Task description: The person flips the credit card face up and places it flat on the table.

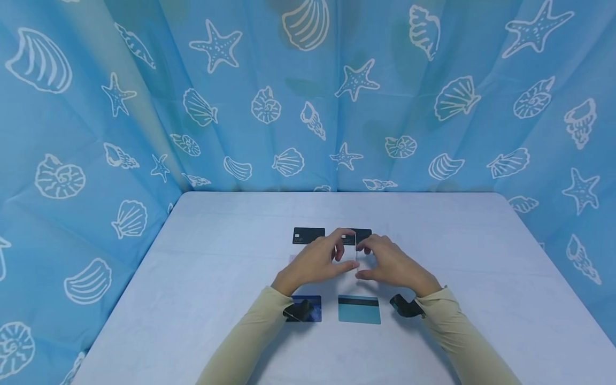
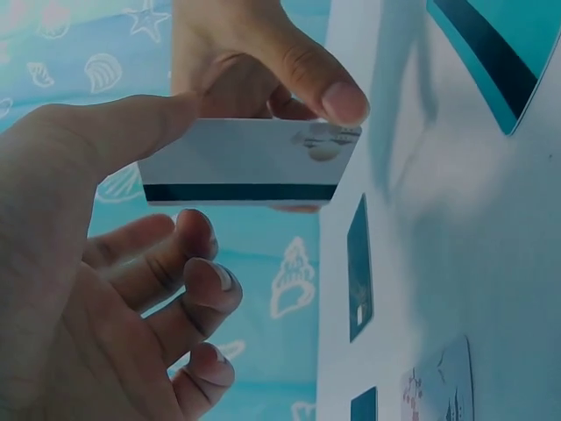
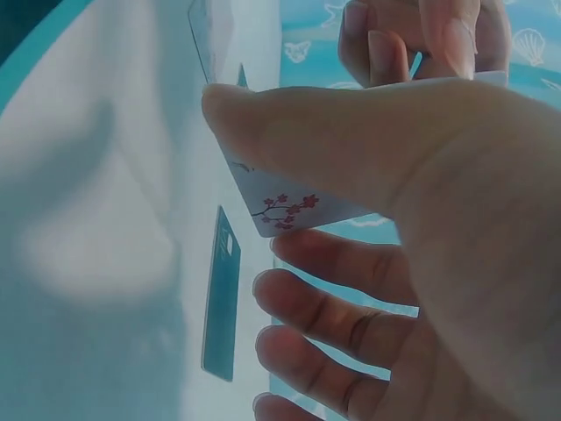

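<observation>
A white bank card (image 2: 237, 158) stands on edge between the two hands, above the table. One face has a dark stripe and the other red blossoms; from the head view it is nearly edge-on. My left hand (image 1: 315, 259) holds it with the thumb at the near edge and the index finger at the far edge. My right hand (image 1: 392, 264) pinches it from the other side, its thumb (image 2: 344, 103) on a lower corner and its fingers partly behind the card. The remaining fingers of both hands are bent and apart from it.
Two black cards (image 1: 308, 235) lie behind the hands, the right one partly covered. A pale printed card (image 2: 443, 386) lies below the left hand. Nearer are a dark blue card (image 1: 315, 309), partly under the left wrist's black device, and a teal card (image 1: 359, 311) with a black stripe.
</observation>
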`<state>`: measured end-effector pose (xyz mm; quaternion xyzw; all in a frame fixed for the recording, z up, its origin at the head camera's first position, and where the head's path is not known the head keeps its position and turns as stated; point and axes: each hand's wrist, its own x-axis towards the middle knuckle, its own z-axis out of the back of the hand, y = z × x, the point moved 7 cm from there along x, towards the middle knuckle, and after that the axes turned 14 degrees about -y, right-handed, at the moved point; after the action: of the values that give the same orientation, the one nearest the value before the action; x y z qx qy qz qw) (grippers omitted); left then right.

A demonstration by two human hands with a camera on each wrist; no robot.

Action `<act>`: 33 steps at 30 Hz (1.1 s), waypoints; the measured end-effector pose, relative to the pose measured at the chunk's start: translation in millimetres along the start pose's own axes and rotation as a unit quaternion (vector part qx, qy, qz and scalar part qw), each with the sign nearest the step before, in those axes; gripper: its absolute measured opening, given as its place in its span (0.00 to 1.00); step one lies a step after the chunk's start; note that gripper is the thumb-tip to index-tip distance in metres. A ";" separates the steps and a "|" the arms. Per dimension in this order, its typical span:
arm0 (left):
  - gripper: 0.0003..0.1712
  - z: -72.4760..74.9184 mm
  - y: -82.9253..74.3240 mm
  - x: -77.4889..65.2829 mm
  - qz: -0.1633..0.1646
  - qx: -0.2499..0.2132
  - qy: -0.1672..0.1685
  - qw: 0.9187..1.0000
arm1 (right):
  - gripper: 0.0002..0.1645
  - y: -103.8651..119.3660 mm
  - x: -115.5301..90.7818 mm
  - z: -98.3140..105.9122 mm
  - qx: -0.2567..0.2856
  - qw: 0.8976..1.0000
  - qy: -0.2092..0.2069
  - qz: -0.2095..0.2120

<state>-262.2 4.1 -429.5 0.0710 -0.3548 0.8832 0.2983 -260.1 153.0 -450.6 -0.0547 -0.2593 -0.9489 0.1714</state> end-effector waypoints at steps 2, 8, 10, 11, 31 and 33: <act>0.38 1.4 0.9 0.2 -0.002 -0.003 -0.005 1.000 | 0.36 -0.9 0.1 1.9 -0.002 1.000 -0.002 0.001; 0.38 3.3 0.6 -0.3 -0.012 -0.007 -0.012 1.000 | 0.34 -2.8 -0.1 4.8 -0.015 1.000 -0.004 0.007; 0.39 3.6 0.0 -0.7 -0.012 -0.007 -0.011 1.000 | 0.34 -2.9 -0.2 5.0 -0.024 1.000 -0.003 0.007; 0.39 3.6 -0.2 -0.8 -0.012 -0.006 -0.010 1.000 | 0.34 -2.9 -0.2 4.9 -0.028 1.000 -0.002 0.009; 0.36 8.2 18.0 -0.6 0.021 0.070 0.018 0.997 | 0.32 -11.0 -2.2 11.8 -0.065 0.998 0.005 0.006; 0.36 7.5 19.4 -1.0 0.027 0.078 0.023 0.996 | 0.32 -12.1 -2.5 12.5 -0.066 0.998 0.009 0.004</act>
<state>-273.3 -12.4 -435.6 0.0644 -0.2797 0.9172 0.2763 -261.8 169.9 -446.0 -0.0585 -0.1945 -0.9636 0.1738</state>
